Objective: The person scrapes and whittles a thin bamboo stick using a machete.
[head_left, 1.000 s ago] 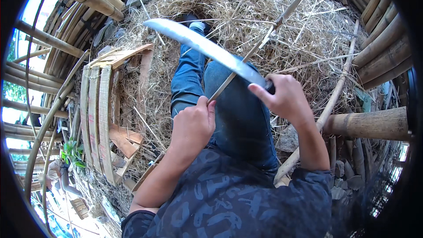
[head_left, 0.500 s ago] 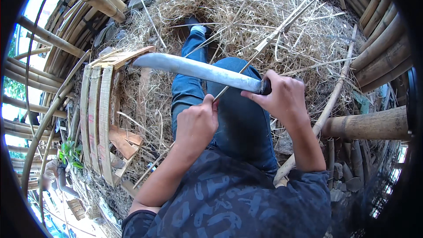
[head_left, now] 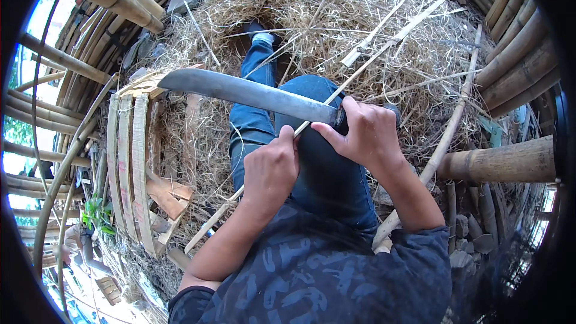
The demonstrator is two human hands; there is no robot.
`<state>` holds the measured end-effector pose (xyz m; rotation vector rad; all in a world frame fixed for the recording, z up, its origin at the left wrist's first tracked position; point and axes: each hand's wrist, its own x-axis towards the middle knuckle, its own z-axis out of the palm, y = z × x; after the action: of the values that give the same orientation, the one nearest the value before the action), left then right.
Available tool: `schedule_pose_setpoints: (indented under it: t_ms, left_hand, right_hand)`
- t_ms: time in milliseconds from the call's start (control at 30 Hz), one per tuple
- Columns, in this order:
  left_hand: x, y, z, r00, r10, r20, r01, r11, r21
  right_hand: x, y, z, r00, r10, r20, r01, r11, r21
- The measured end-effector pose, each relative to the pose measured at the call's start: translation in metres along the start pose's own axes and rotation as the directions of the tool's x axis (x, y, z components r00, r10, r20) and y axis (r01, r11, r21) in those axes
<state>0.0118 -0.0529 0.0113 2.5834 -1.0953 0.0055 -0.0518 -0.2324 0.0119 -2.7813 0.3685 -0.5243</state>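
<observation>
My right hand [head_left: 367, 131] grips the handle of a long curved machete [head_left: 240, 91], its grey blade pointing left across my knees. A thin bamboo strip [head_left: 372, 63] runs from the upper right down to the lower left, passing under the blade close to the handle. My left hand [head_left: 271, 171] is closed around that strip just below the blade. Blue jeans [head_left: 258, 120] cover my legs, which stretch away over a heap of dry straw [head_left: 312, 0].
Curved wooden slats [head_left: 129, 162] lie on the straw to my left. Thick bamboo poles [head_left: 504, 159] ring the spot at right and top left. Another long bamboo stick [head_left: 447, 138] leans by my right arm. Stones [head_left: 471, 240] sit at lower right.
The machete has swung down and leftward from a raised slant to nearly level, with the blade now meeting the bamboo strip near my left hand. Both hands keep their grips.
</observation>
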Motion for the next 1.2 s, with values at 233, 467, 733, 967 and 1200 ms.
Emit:
schedule_pose_setpoints:
  t_ms: [233, 467, 733, 967, 1200]
  left_hand:
    - [0.0, -0.002, 0.005, 0.998, -0.026, 0.056, 0.029, 0.999, -0.046]
    - [0.0, -0.005, 0.008, 0.995, -0.037, 0.087, 0.044, 0.996, -0.078]
    - [0.0, -0.003, 0.003, 0.995, -0.066, 0.073, 0.075, 0.989, -0.128]
    - [0.001, -0.001, 0.002, 0.997, -0.035, 0.073, 0.036, 0.999, -0.016]
    - [-0.002, -0.003, 0.004, 0.998, -0.031, 0.048, 0.031, 1.0, 0.006]
  right_hand:
    - [-0.004, 0.008, 0.009, 1.0, -0.01, 0.005, 0.01, 0.999, 0.04]
    - [-0.002, 0.017, 0.019, 0.996, -0.069, -0.064, 0.068, 0.997, -0.026]
    - [0.0, 0.019, 0.021, 0.993, -0.054, -0.107, 0.049, 0.998, -0.051]
    - [0.0, 0.018, 0.016, 0.994, -0.029, -0.108, 0.024, 0.998, -0.049]
    - [0.006, 0.034, 0.008, 0.992, 0.07, -0.105, -0.082, 0.989, -0.123]
